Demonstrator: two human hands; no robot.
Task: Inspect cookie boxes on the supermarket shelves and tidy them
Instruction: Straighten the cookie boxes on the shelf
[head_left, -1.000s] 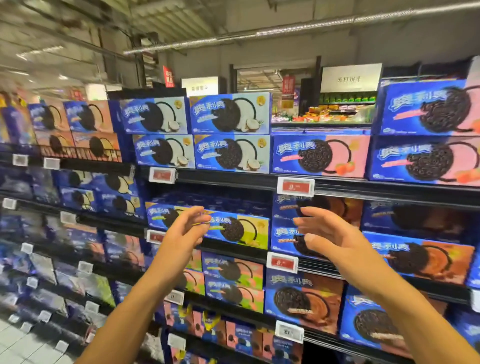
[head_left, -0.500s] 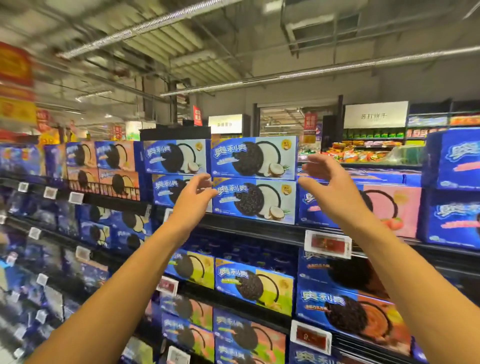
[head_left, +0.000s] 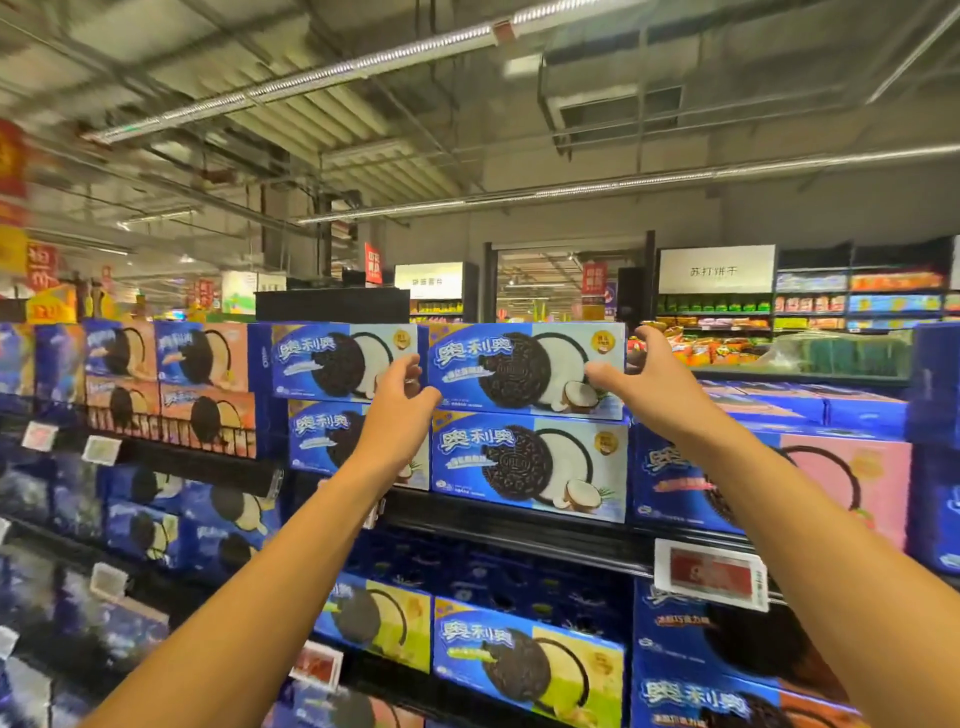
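A blue cookie box with a coconut picture (head_left: 511, 366) lies on top of a matching box (head_left: 524, 465) on the top shelf. My left hand (head_left: 397, 402) is at the upper box's left end, fingers curled into the gap beside it, thumb on its front. My right hand (head_left: 649, 379) holds the right end, its fingers hooked over the top right corner and its thumb on the front. Both arms reach up and forward.
Another coconut stack (head_left: 322, 361) stands directly left. Pink-fronted boxes (head_left: 852, 480) stand to the right, peach ones (head_left: 202, 358) further left. Yellow-green boxes (head_left: 527, 662) fill the shelf below. A red price tag (head_left: 709, 574) sticks out from the shelf edge (head_left: 519, 527).
Both hands rose from the middle shelf to the top shelf and closed in on the ends of the upper coconut box. The view tilted upward.
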